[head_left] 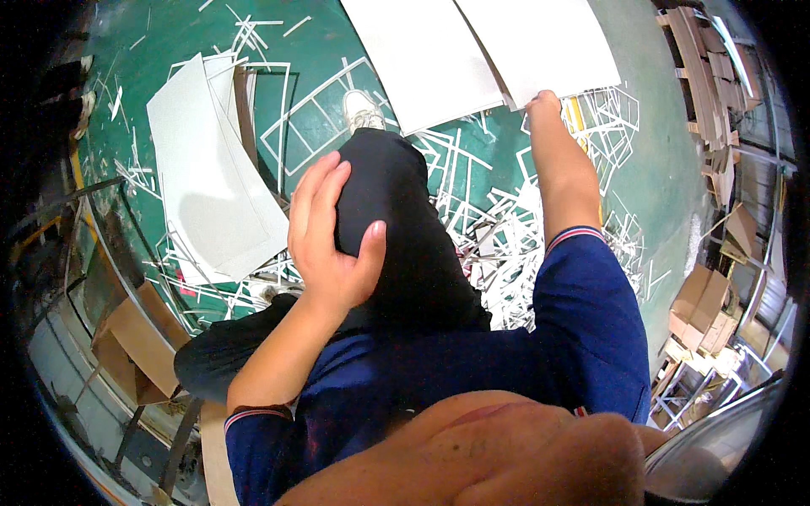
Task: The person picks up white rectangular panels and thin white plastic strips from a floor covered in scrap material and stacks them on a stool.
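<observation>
my left hand (325,244) lay cupped over my raised knee (380,181), fingers spread on the black trouser cloth, the grip closed on nothing but the leg. my right hand (542,103) was stretched out past the knee to the near corner of a large white sheet (548,38), its grip pinched shut on that corner; the fingertips were hidden under the sheet's edge. that sheet lay on the green floor (675,169), beyond the knee and to its right, touching a second white sheet (422,55) just beside it. my white shoe (363,110) showed just beyond the knee, close to the second sheet's near edge. to the left of the knee lay a loose stack of white sheets (211,177). thin white offcut strips (498,244) were heaped to the right of the knee, under my outstretched arm. brown cardboard pieces (139,337) sat well to the left of the knee, nearer me.
</observation>
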{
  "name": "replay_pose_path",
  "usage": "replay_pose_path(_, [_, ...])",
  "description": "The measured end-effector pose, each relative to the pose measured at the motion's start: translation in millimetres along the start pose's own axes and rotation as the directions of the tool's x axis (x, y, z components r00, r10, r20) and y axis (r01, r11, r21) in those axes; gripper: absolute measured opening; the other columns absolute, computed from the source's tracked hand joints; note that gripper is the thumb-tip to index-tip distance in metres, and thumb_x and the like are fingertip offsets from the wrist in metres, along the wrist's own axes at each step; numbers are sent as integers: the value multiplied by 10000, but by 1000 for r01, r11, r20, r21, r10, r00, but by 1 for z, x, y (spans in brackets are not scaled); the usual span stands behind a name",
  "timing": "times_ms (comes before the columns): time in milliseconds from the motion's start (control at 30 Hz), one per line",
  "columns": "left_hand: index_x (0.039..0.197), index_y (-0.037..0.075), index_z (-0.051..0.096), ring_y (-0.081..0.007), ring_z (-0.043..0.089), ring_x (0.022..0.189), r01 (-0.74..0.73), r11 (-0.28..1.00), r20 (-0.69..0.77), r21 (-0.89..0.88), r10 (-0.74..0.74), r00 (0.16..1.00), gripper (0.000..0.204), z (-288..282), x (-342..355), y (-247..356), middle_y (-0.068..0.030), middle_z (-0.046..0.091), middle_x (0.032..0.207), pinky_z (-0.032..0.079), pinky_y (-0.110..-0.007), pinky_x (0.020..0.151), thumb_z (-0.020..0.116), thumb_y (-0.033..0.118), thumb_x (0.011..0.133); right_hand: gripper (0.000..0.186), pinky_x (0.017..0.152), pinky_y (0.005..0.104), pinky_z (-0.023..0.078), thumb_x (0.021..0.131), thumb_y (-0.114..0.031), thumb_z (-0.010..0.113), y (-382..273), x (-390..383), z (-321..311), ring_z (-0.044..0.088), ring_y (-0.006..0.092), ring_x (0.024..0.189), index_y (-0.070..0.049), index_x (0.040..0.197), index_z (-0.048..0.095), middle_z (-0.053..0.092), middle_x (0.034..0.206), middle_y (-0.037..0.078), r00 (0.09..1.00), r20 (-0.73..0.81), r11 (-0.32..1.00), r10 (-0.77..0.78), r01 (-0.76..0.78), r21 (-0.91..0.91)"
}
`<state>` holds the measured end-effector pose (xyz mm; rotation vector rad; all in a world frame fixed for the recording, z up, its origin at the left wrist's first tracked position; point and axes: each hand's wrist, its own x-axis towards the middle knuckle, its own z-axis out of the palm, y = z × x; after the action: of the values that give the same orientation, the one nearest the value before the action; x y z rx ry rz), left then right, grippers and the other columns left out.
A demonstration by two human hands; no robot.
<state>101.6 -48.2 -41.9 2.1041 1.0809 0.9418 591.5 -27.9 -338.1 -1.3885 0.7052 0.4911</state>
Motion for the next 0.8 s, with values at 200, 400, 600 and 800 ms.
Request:
replay_pose_path(200, [1154, -45, 481, -364, 482, 1092, -25, 999, 76, -33, 27, 997, 496, 2, 4, 2, -242, 481, 1191, 354, -410, 949, 589, 219, 748, 409, 836, 456, 446, 816, -212, 450, -13, 48, 12, 537, 332, 1032, 50, 1126, 498, 514, 1186, 199, 970, 201, 904, -137, 205, -375])
replay_pose_path(400, [1140, -23, 494, -375, 479, 1076, -118, 978, 46, -173, 128, 991, 514, 7, 14, 1, -224, 490, 1159, 375, -421, 927, 637, 194, 696, 470, 795, 368, 464, 730, -248, 590, -53, 44, 23, 600, 289, 874, 86, 1056, 532, 589, 998, 210, 719, 562, -58, -409, 594, -802])
replay_pose_path(600, [1158, 6, 481, -373, 483, 1084, -184, 974, -52, -133, 178, 983, 475, 10, -3, -15, -218, 487, 1185, 376, -413, 929, 614, 220, 755, 654, 825, 326, 432, 686, -289, 671, 12, -164, 68, 567, 250, 897, -55, 1256, 451, 594, 1031, 180, 488, 817, 220, -307, 872, -438])
replay_pose_path(800, [1172, -24, 468, -370, 476, 1098, -49, 994, -80, -97, 42, 996, 477, 1, -14, -21, -232, 472, 1208, 369, -395, 938, 601, 182, 763, 322, 524, 376, 404, 724, -250, 669, 25, -63, 53, 484, 211, 603, 3, 897, 569, 562, 761, 108, 648, 683, 235, -338, 760, -606])
